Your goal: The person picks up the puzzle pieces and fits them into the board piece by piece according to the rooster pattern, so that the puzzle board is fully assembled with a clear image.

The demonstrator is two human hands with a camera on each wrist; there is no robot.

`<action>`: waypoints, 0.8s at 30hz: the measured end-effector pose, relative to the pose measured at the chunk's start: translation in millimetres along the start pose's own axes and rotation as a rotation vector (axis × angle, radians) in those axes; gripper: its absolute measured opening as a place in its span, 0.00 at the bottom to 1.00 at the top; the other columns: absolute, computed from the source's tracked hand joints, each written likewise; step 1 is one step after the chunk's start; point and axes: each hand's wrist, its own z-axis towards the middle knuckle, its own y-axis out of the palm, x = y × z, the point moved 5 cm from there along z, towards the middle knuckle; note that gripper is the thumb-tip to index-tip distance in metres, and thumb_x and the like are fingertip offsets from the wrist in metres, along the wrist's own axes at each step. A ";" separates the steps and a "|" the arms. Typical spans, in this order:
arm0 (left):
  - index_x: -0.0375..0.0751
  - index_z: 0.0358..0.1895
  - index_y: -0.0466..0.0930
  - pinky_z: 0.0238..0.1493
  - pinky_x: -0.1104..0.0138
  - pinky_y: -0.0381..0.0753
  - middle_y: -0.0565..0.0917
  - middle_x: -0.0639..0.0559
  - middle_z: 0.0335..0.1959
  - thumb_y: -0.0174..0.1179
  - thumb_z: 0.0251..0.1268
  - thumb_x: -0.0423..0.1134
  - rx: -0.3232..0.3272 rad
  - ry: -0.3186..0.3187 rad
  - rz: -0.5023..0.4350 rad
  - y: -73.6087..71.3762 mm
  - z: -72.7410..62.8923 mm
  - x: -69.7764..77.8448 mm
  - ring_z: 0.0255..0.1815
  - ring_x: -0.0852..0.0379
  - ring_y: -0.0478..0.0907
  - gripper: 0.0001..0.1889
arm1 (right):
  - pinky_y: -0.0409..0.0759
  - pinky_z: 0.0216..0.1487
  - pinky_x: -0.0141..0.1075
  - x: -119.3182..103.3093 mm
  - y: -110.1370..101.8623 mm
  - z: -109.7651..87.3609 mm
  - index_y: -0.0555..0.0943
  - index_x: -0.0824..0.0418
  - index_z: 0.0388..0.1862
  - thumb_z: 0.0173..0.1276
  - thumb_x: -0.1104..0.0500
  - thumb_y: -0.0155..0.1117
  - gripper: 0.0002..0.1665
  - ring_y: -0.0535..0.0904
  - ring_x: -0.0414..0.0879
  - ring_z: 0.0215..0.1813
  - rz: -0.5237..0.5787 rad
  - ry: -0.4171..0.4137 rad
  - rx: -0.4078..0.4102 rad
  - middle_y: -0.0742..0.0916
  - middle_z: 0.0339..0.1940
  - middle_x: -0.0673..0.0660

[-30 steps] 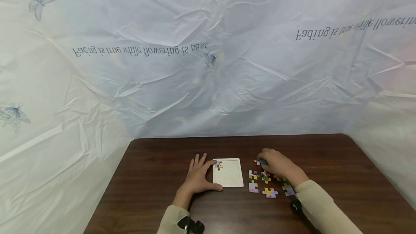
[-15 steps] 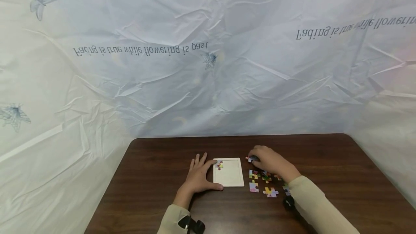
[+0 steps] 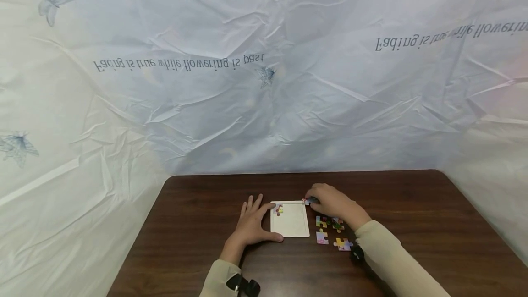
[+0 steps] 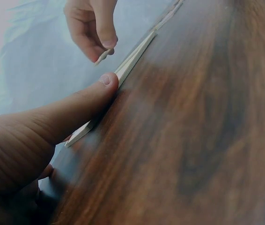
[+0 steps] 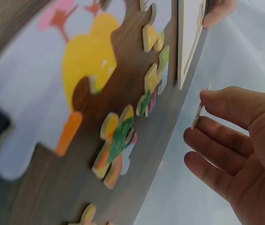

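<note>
A square cream puzzle tray (image 3: 289, 234) lies on the brown table, with one puzzle piece (image 3: 278, 209) in its upper left corner. My left hand (image 3: 250, 227) rests at the tray's left side, fingers spread and straight. Its index finger touches the upper left corner and its thumb lies along the near edge. At the tray's upper right corner, my right hand (image 3: 332, 201) pinches another puzzle piece (image 3: 308, 201) between thumb and fingers. In the right wrist view that piece (image 5: 198, 112) is seen edge-on, raised off the table.
Several loose puzzle pieces lie right of the tray, among them a yellow-and-lilac piece (image 3: 343, 244) and a pinkish one (image 3: 322, 237). My right forearm hides part of this group. A wrinkled pale sheet (image 3: 264, 118) hangs behind the table (image 3: 198, 223).
My right hand has moved left with the pinched puzzle piece, from above the loose pieces to the tray's upper right corner. The left hand and tray have stayed put.
</note>
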 end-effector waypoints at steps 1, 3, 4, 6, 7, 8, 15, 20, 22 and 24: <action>0.54 0.79 0.70 0.82 0.35 0.40 0.52 0.35 0.86 0.81 0.46 0.68 -0.001 0.000 0.001 0.0 0.0 0.2 0.86 0.28 0.38 0.55 | 0.87 0.44 0.45 -1.1 0.6 0.8 0.89 0.64 0.52 0.72 0.67 0.71 0.11 0.85 0.51 0.45 0.000 0.000 -0.002 0.87 0.47 0.58; 0.53 0.79 0.70 0.82 0.35 0.40 0.52 0.35 0.86 0.81 0.46 0.68 -0.001 0.000 -0.001 -0.2 -0.1 0.6 0.86 0.28 0.38 0.55 | 0.87 0.44 0.45 -3.9 1.2 2.2 0.89 0.64 0.52 0.72 0.67 0.71 0.11 0.85 0.51 0.45 -0.001 -0.003 -0.005 0.87 0.47 0.58; 0.53 0.79 0.70 0.82 0.35 0.40 0.52 0.35 0.86 0.81 0.46 0.68 -0.001 0.000 -0.001 -0.2 -0.1 0.8 0.86 0.28 0.39 0.55 | 0.87 0.44 0.45 -5.1 1.4 3.0 0.89 0.64 0.52 0.72 0.67 0.71 0.11 0.85 0.51 0.45 0.002 -0.003 -0.006 0.87 0.47 0.58; 0.53 0.79 0.70 0.82 0.35 0.40 0.52 0.35 0.86 0.81 0.46 0.68 0.000 0.000 -0.002 -0.2 -0.3 0.9 0.86 0.28 0.39 0.55 | 0.86 0.44 0.45 -7.4 2.6 4.8 0.89 0.64 0.52 0.72 0.67 0.71 0.11 0.85 0.50 0.45 0.004 -0.007 -0.005 0.87 0.47 0.57; 0.53 0.79 0.70 0.82 0.35 0.41 0.52 0.35 0.86 0.81 0.46 0.68 0.001 0.001 -0.002 -0.3 -0.3 1.1 0.86 0.28 0.39 0.55 | 0.86 0.44 0.44 -8.5 3.1 5.7 0.89 0.64 0.52 0.72 0.67 0.71 0.11 0.85 0.50 0.45 0.006 -0.008 -0.003 0.87 0.46 0.57; 0.53 0.79 0.70 0.82 0.35 0.41 0.52 0.35 0.86 0.81 0.46 0.68 0.002 0.002 -0.002 -0.5 -0.4 1.2 0.86 0.28 0.39 0.55 | 0.86 0.43 0.44 -10.0 3.4 6.7 0.89 0.64 0.52 0.72 0.67 0.71 0.11 0.85 0.49 0.44 0.006 -0.015 0.000 0.87 0.46 0.57; 0.53 0.80 0.69 0.82 0.35 0.41 0.52 0.34 0.86 0.81 0.47 0.67 0.000 0.013 0.000 -0.3 -1.7 1.4 0.85 0.27 0.39 0.55 | 0.86 0.47 0.46 -19.0 9.1 13.2 0.89 0.63 0.53 0.73 0.66 0.70 0.12 0.85 0.51 0.47 0.021 -0.022 -0.011 0.87 0.48 0.57; 0.53 0.80 0.69 0.82 0.35 0.41 0.52 0.34 0.86 0.81 0.47 0.67 -0.002 0.014 0.001 -0.4 -1.3 1.7 0.86 0.27 0.39 0.55 | 0.87 0.48 0.47 -25.0 12.5 18.5 0.89 0.63 0.54 0.73 0.66 0.71 0.12 0.85 0.53 0.49 0.024 -0.034 -0.017 0.87 0.49 0.57; 0.53 0.80 0.69 0.82 0.35 0.41 0.52 0.34 0.86 0.80 0.48 0.67 -0.002 0.012 0.002 -0.5 -1.2 1.4 0.86 0.27 0.39 0.55 | 0.87 0.48 0.46 -26.8 14.7 20.2 0.89 0.64 0.53 0.72 0.66 0.72 0.12 0.85 0.53 0.49 0.022 -0.040 -0.019 0.87 0.49 0.58; 0.53 0.80 0.69 0.82 0.35 0.40 0.52 0.35 0.86 0.80 0.48 0.67 -0.003 0.009 0.002 -0.5 -1.3 1.0 0.86 0.27 0.38 0.55 | 0.87 0.47 0.46 -28.3 17.8 21.6 0.89 0.64 0.54 0.72 0.66 0.72 0.12 0.86 0.53 0.49 0.025 -0.038 -0.030 0.87 0.49 0.58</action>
